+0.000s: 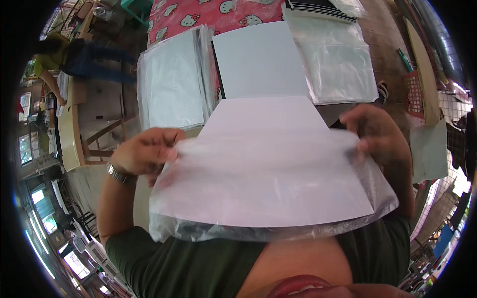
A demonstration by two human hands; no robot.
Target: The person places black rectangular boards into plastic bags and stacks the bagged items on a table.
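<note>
Pink patterned cloth [198,22] shows at the top of the head view; at centre and lower middle, a white sheet [266,113] sits partly inside a clear plastic bag [273,179]. The left hand [144,151] pinches the bag's left edge, while the right hand [380,136], blurred and half open, meets its right side, grip unclear. Probably light, the sheet seems stiffish, the bag limp and slippery, best held by its mouth corners.
</note>
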